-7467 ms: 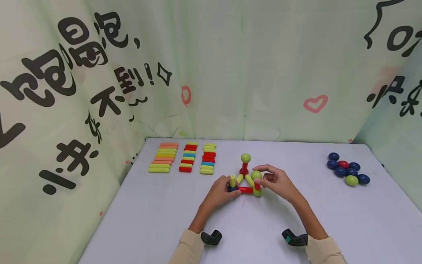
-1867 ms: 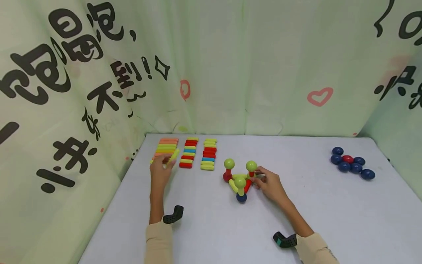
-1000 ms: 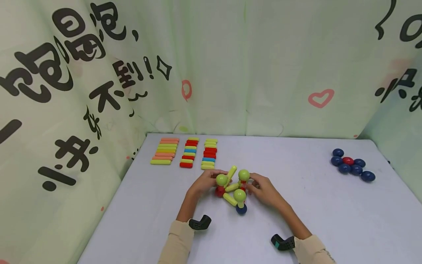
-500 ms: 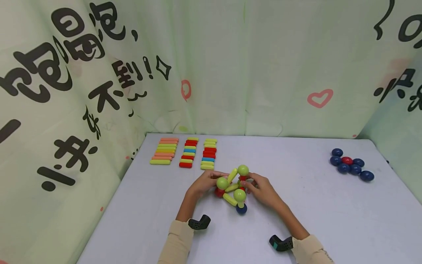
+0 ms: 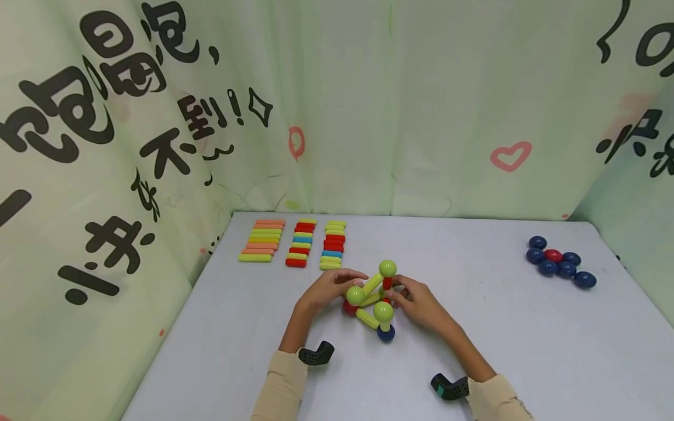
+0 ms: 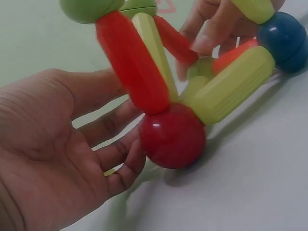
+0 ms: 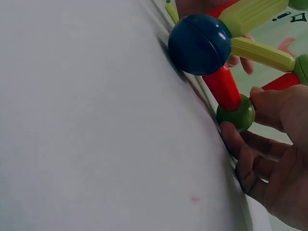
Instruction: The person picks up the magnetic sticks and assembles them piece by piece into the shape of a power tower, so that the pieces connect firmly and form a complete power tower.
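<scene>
A structure of rods and balls stands mid-table between both hands. It has three green balls on top, a red ball and a blue ball at its base, and red and yellow-green rods. A yellow-green rod slants between two of the top green balls. My left hand lies relaxed beside the red ball, fingers nearly straight, next to a red upright rod. My right hand pinches a green base ball between thumb and fingers.
Three rows of spare rods lie at the back left of the grey table. A cluster of dark blue balls with one red ball sits at the right. Printed curtains close off the back and sides.
My left hand took a yellow-green rod from the left rows and brought it to the structure, where it now bridges two top balls. The right hand stayed on the structure.
</scene>
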The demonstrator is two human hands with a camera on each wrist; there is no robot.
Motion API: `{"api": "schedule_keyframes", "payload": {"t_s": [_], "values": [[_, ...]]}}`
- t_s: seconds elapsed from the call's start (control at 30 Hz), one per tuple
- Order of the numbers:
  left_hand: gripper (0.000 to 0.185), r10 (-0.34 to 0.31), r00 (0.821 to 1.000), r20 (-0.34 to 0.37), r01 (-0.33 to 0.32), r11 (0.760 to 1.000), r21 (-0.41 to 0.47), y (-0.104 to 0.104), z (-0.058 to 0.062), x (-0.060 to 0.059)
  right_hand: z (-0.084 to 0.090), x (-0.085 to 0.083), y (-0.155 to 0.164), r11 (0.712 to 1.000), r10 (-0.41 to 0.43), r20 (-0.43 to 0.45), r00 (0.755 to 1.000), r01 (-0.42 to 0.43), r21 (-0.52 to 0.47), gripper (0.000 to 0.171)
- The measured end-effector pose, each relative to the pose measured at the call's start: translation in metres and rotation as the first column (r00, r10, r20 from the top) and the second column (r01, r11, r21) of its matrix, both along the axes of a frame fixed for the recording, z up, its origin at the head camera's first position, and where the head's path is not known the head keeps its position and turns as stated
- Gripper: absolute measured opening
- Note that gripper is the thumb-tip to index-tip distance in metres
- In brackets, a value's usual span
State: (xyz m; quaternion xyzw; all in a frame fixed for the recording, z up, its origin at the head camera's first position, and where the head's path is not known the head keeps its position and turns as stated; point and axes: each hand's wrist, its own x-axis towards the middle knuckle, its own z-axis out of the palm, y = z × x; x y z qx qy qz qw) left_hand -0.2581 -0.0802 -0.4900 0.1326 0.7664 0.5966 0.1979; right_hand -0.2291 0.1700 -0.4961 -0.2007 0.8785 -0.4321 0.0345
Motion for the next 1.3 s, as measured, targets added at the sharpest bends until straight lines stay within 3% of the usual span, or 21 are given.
{"api": "schedule_keyframes", "payload": {"t_s": [0.07,0.13,0.2,0.27,0.33,0.4,0.43,0.5,0.6,0.67,0.73,0.83,0.93,1.0,1.07,1.2,1.3], "values": [[0.03,0.033,0.998,-0.053,-0.034,0.999,-0.009,-0.005,0.002,-0.002,0.001,0.0,0.004,0.999,0.029,0.015,0.999,-0.029,0.019,0.04],[0.03,0.111,0.987,-0.114,-0.112,0.994,-0.001,-0.011,0.005,-0.004,0.003,0.001,0.009,0.997,0.068,0.042,0.997,-0.069,0.031,0.044],[0.027,0.242,0.955,-0.172,-0.244,0.97,0.011,-0.02,0.009,-0.006,0.005,0.003,0.014,0.992,0.125,0.095,0.988,-0.128,0.021,0.053],[0.023,0.395,0.885,-0.245,-0.405,0.914,0.012,-0.031,0.012,-0.008,0.008,0.006,0.018,0.983,0.178,0.172,0.969,-0.181,0.003,0.064],[0.018,0.531,0.789,-0.309,-0.563,0.826,-0.018,-0.044,0.013,-0.008,0.013,0.009,0.022,0.972,0.226,0.244,0.943,-0.233,0.001,0.077],[0.016,0.609,0.701,-0.371,-0.678,0.73,-0.084,-0.057,0.012,-0.007,0.019,0.013,0.025,0.962,0.252,0.302,0.919,-0.271,0.025,0.091],[0.016,0.628,0.667,-0.4,-0.719,0.684,-0.124,-0.065,0.011,-0.006,0.021,0.015,0.026,0.957,0.262,0.323,0.909,-0.288,0.034,0.097],[0.02,0.635,0.628,-0.45,-0.767,0.601,-0.223,-0.079,0.006,-0.003,0.025,0.02,0.026,0.949,0.274,0.346,0.897,-0.311,0.055,0.111],[0.032,0.587,0.618,-0.523,-0.784,0.508,-0.356,-0.099,-0.002,0.001,0.025,0.026,0.02,0.944,0.274,0.332,0.903,-0.318,0.085,0.125],[0.039,0.56,0.63,-0.538,-0.776,0.482,-0.407,-0.109,-0.007,0.003,0.022,0.028,0.014,0.944,0.26,0.285,0.922,-0.305,0.125,0.13],[0.043,0.531,0.658,-0.533,-0.753,0.475,-0.456,-0.117,-0.01,0.005,0.02,0.031,0.007,0.947,0.225,0.235,0.946,-0.269,0.175,0.132],[0.045,0.51,0.698,-0.503,-0.716,0.484,-0.502,-0.122,-0.014,0.006,0.018,0.033,-0.003,0.953,0.156,0.18,0.971,-0.196,0.231,0.134],[0.049,0.492,0.712,-0.501,-0.702,0.48,-0.527,-0.124,-0.016,0.005,0.018,0.036,-0.011,0.955,0.085,0.148,0.985,-0.123,0.27,0.135],[0.049,0.485,0.705,-0.518,-0.709,0.466,-0.529,-0.125,-0.016,0.004,0.017,0.037,-0.016,0.952,0.049,0.129,0.99,-0.085,0.293,0.134],[0.047,0.48,0.686,-0.547,-0.728,0.445,-0.522,-0.125,-0.015,0.003,0.018,0.038,-0.019,0.952,0.024,0.12,0.992,-0.06,0.301,0.132],[0.032,0.463,0.643,-0.61,-0.766,0.383,-0.517,-0.127,-0.014,0.004,0.018,0.038,-0.021,0.956,0.011,0.1,0.995,-0.04,0.29,0.12],[0.025,0.452,0.623,-0.638,-0.782,0.348,-0.517,-0.128,-0.012,0.006,0.018,0.035,-0.019,0.97,-0.004,0.095,0.995,-0.019,0.241,0.105]]}}
